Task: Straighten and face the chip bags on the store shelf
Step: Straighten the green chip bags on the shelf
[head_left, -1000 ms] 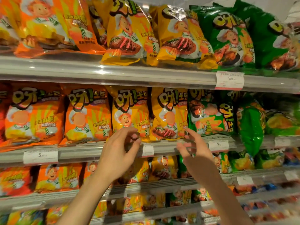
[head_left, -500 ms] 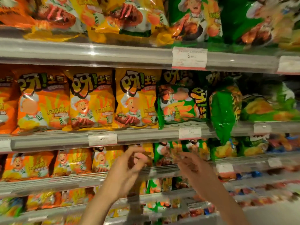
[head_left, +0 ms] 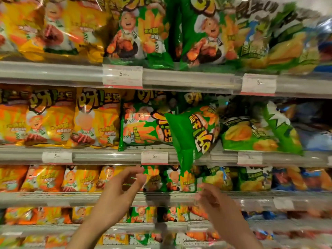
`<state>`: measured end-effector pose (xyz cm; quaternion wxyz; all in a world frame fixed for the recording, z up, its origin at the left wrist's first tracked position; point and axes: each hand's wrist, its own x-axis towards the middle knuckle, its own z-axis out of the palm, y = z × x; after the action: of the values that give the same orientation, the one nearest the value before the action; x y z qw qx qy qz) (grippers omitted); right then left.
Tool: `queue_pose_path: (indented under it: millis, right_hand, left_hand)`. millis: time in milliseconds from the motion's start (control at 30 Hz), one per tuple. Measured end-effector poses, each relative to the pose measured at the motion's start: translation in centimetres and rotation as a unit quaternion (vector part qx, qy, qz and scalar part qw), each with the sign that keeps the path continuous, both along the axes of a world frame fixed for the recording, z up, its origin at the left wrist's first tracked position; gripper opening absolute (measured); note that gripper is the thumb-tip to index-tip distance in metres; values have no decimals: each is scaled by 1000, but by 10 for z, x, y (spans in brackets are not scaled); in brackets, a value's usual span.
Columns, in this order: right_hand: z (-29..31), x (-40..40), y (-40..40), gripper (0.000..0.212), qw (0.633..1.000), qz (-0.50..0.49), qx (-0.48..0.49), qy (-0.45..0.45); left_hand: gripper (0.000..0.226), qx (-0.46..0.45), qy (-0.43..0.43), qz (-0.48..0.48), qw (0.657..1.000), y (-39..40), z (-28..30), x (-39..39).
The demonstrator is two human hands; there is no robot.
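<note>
Head view, looking at store shelving stocked with chip bags. Landmark: the tipped green bag [head_left: 193,135] on the middle shelf [head_left: 107,156].

That green bag sits rotated, its lettering running sideways, its lower corner hanging over the shelf's front rail and down in front of the row below. Just left of it, a second green bag [head_left: 142,126] lies on its side too, partly tucked behind it. Further left, two yellow bags [head_left: 98,117] stand upright and face out, with an orange bag [head_left: 10,121] beyond them at the frame edge. Right of the tipped bag, a lighter green bag [head_left: 260,130] leans at a slant. A white price tag [head_left: 154,157] is clipped to the rail just below and left of the tipped bag.

Above it, the top shelf [head_left: 188,79] carries upright green bags [head_left: 142,33] and yellow ones further left.

Below the tipped bag, both hands are raised in front of the lower shelf rail. Left hand [head_left: 115,198]: fingers loosely curved, thumb and forefinger apart, holding nothing, below and left of the bag. Right hand [head_left: 213,205]: motion-blurred, fingers relaxed and parted, directly under the bag's hanging corner; cannot tell whether the fingertips touch the packet, and it grips nothing visible.
</note>
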<state>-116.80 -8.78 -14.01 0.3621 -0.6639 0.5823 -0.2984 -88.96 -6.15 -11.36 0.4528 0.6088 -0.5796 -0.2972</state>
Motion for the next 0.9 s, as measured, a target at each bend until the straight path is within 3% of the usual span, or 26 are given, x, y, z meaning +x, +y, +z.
queue_pose_path:
  millis: [267, 533, 633, 800, 900]
  right_hand:
    - [47, -42, -21, 20, 996, -39, -76, 24]
    - [102, -37, -44, 27, 964, -43, -238, 107]
    - [117, -26, -62, 51, 928, -14, -303, 217]
    - [140, -2, -102, 117, 882, 109, -273, 369]
    - [145, 8, -125, 132, 853, 162, -282, 408]
  left_hand:
    - [14, -35, -24, -25, 999, -29, 22, -24]
    - [39, -84, -29, -93, 992, -65, 46, -45]
    - [50, -115, -54, -98, 987, -75, 51, -47]
    - [43, -159, -96, -110, 976, -86, 56, -47]
    - [39, -184, -160, -102, 964, -92, 53, -40]
